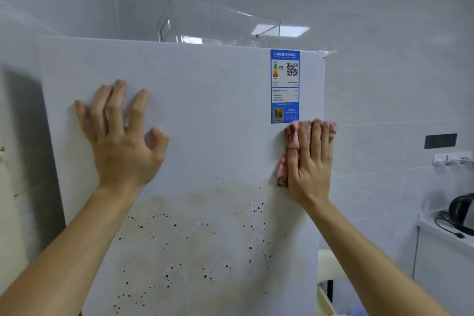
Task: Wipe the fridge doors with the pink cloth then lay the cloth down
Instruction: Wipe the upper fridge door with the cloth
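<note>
The white fridge door (205,115) fills the middle of the view. Its lower half carries a beige smear with dark specks (200,244). My right hand (311,161) presses the pink cloth (291,141) flat against the door near its right edge, just below a blue energy label (284,86). The cloth shows at my fingertips and along the left side of my hand; the rest is under my palm. My left hand (120,136) lies flat on the door's upper left with fingers spread, holding nothing.
A clear plastic bin (218,23) stands on top of the fridge. White tiled wall lies behind. At the right are a dark wall socket (440,140), a hook rack (452,160), and a black kettle (461,210) with its cord on a white counter (441,241).
</note>
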